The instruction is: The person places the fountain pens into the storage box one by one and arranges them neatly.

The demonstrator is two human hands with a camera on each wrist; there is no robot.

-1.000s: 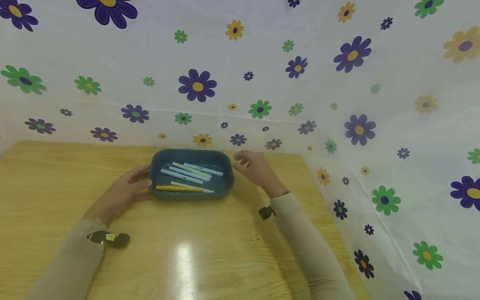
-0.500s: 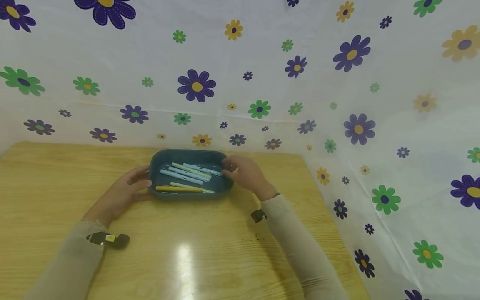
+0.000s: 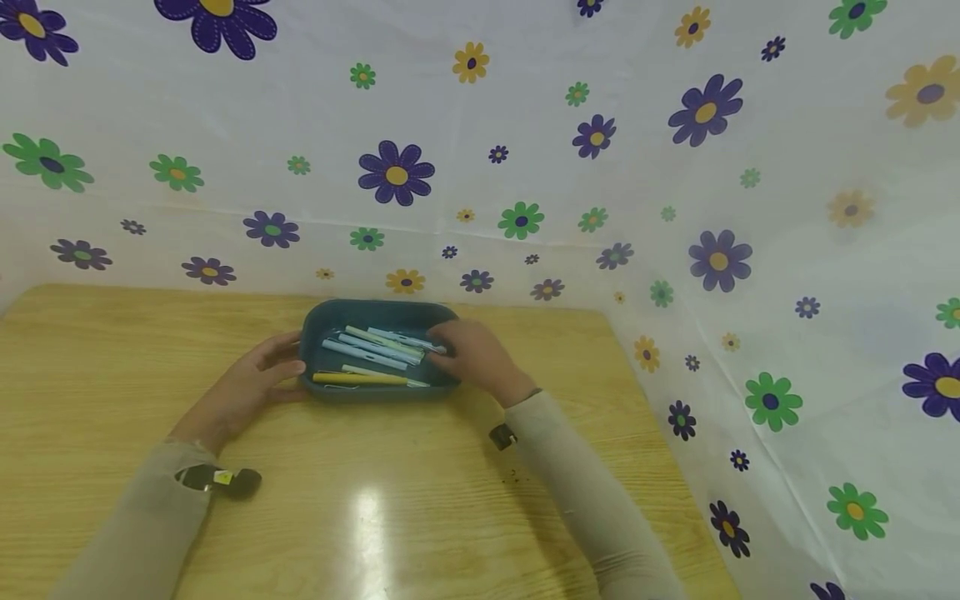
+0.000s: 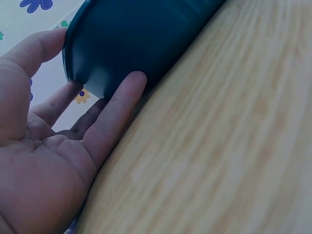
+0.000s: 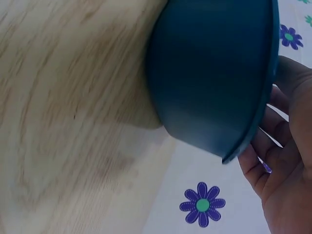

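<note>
A dark teal plastic bin (image 3: 360,393) stands on the table, with several slim pens inside. Most are pale blue pens (image 3: 375,352), some are pale yellow, and a deep yellow pen (image 3: 356,378) lies along the near side. My left hand (image 3: 251,383) touches the bin's left end, its fingers extended along the outer wall, as the left wrist view also shows. My right hand (image 3: 480,354) reaches over the right rim, thumb and forefinger apart around the right ends of the pale blue pens. In the right wrist view its fingertips are hidden behind the rim.
The wooden table (image 3: 300,500) reaches back to a white flowered cloth (image 3: 315,108), which hangs behind it and along the right side. A few small dark specks (image 3: 512,477) lie on the table right of the middle.
My right hand has moved left from beside the bin, over its right rim and down to the pen ends. The left hand, the bin and the pens stay in place.
</note>
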